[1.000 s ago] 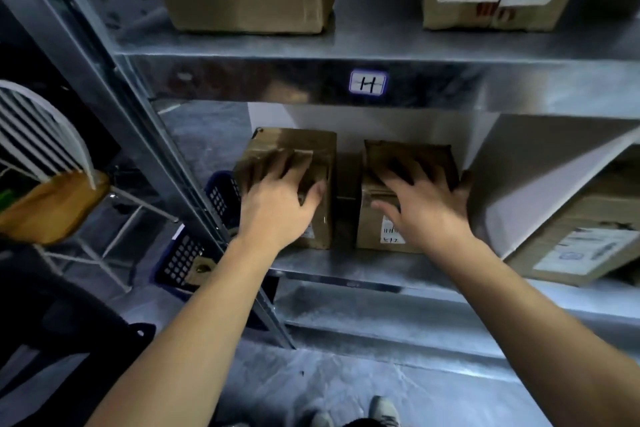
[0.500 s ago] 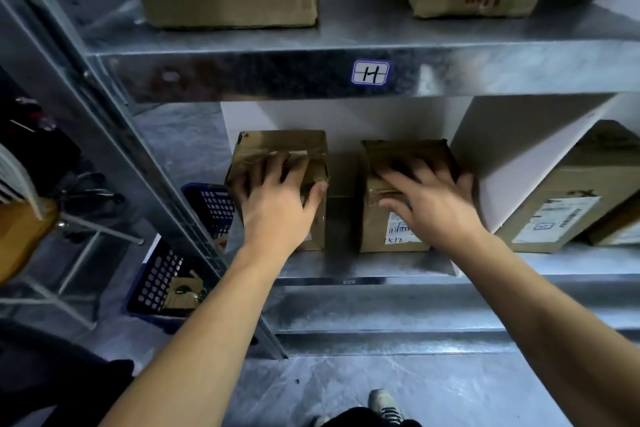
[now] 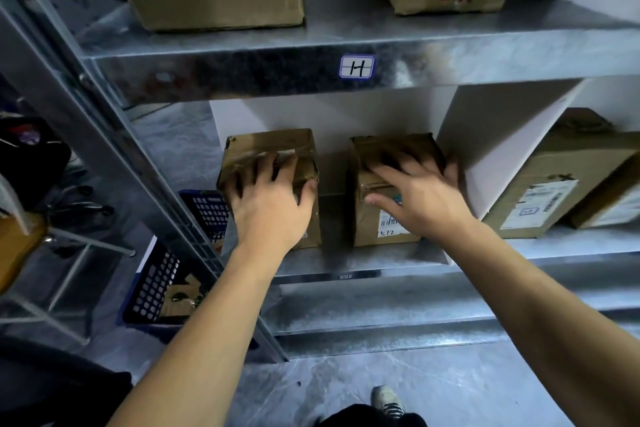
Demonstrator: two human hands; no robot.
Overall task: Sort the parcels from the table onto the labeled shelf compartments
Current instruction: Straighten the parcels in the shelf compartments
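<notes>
Mid-frame on the lower shelf [image 3: 381, 262], two boxes stand apart. The left hand [image 3: 273, 210] clasps the left box [image 3: 270, 146], fingers wide and thumb round its right edge. The right hand [image 3: 424, 199] lies on the right box [image 3: 369, 222], fingers wide and flat, beside a white divider [image 3: 485, 135]. A blue basket [image 3: 152, 291] sits lower left on the grey floor [image 3: 346, 385]. The label [image 3: 357, 66] on the upper shelf edge reads "H".

A blue crate [image 3: 152, 291] stood on the grey floor [image 3: 485, 385] at the left, near a metal-legged chair [image 3: 19, 248]; a shoe [image 3: 388, 399] showed below.
</notes>
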